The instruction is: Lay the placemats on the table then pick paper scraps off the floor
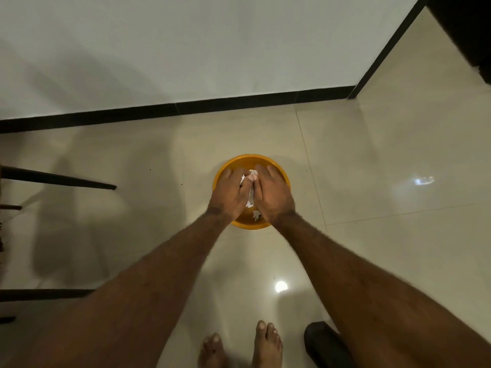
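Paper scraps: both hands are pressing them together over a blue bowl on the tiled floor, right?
Not quite: the bowl is orange, not blue. The head view shows both hands, left hand and right hand, pressing the paper scraps together over it on the tiled floor.

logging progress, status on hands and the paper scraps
Left hand and right hand pressed together, grip shut on paper scraps. Over the yellow bowl; one scrap already inside. Nothing in the way.
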`<state>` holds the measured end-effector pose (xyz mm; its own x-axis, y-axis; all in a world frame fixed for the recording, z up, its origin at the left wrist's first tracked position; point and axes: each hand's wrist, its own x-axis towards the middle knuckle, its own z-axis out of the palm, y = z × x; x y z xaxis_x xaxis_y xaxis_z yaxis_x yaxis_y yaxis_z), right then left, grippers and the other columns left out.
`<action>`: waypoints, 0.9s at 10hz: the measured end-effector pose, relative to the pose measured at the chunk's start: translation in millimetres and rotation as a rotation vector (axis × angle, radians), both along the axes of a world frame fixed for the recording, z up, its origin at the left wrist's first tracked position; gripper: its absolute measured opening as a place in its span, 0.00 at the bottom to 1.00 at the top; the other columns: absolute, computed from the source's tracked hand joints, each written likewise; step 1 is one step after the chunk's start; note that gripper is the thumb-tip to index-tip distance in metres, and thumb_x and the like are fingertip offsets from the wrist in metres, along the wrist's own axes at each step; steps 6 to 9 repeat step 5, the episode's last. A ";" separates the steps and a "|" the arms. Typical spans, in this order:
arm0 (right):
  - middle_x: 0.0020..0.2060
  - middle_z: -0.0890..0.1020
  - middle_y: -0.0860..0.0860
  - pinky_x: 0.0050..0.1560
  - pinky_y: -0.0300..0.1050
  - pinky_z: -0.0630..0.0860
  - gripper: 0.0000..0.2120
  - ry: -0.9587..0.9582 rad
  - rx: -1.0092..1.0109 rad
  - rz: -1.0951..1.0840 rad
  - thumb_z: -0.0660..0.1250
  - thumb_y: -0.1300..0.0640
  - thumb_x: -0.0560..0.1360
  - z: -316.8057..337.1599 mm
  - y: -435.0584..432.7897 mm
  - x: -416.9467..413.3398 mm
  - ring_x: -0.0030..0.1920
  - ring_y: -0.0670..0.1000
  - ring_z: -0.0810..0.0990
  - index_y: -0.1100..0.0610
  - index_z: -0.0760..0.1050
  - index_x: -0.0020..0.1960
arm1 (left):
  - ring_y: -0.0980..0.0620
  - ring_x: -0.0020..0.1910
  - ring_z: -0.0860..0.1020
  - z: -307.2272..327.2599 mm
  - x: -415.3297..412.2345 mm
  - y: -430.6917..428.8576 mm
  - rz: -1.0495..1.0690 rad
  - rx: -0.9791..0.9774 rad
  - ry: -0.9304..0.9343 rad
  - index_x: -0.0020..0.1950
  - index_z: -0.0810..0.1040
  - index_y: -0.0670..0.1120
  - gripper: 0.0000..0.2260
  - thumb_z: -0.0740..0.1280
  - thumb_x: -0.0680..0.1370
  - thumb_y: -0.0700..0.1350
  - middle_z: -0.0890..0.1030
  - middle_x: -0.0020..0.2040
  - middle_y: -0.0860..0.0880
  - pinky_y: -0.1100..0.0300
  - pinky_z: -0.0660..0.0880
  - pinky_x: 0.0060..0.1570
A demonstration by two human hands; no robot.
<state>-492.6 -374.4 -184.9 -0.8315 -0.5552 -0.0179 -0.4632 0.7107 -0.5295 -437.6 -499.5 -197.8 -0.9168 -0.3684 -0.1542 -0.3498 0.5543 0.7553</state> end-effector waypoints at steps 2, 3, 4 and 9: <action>0.69 0.74 0.58 0.66 0.56 0.74 0.22 -0.071 0.096 0.073 0.54 0.52 0.84 -36.6 4.5 -11.6 0.68 0.58 0.73 0.60 0.65 0.75 | 0.48 0.65 0.74 -32.8 -4.9 -7.0 -0.056 0.018 -0.131 0.72 0.73 0.47 0.20 0.62 0.84 0.56 0.77 0.67 0.46 0.48 0.74 0.66; 0.72 0.71 0.58 0.69 0.56 0.72 0.23 -0.087 0.141 0.065 0.55 0.50 0.85 -41.8 14.5 -12.7 0.71 0.57 0.70 0.59 0.63 0.76 | 0.45 0.73 0.70 -31.9 -0.8 -13.2 -0.115 -0.081 -0.170 0.79 0.65 0.45 0.29 0.66 0.82 0.55 0.70 0.75 0.44 0.49 0.70 0.71; 0.74 0.69 0.57 0.71 0.55 0.69 0.24 -0.090 0.173 0.071 0.55 0.49 0.84 -38.3 18.4 -11.2 0.73 0.57 0.68 0.59 0.62 0.76 | 0.43 0.75 0.68 -23.5 1.9 -15.2 -0.152 -0.178 -0.172 0.80 0.62 0.44 0.31 0.67 0.81 0.53 0.68 0.77 0.42 0.47 0.69 0.72; 0.74 0.69 0.57 0.72 0.55 0.67 0.24 -0.045 0.235 0.088 0.56 0.49 0.84 -34.2 14.2 -7.5 0.74 0.57 0.67 0.58 0.62 0.77 | 0.41 0.80 0.61 -13.6 5.7 -11.8 -0.239 -0.368 -0.249 0.83 0.57 0.46 0.32 0.63 0.83 0.54 0.62 0.81 0.42 0.41 0.64 0.75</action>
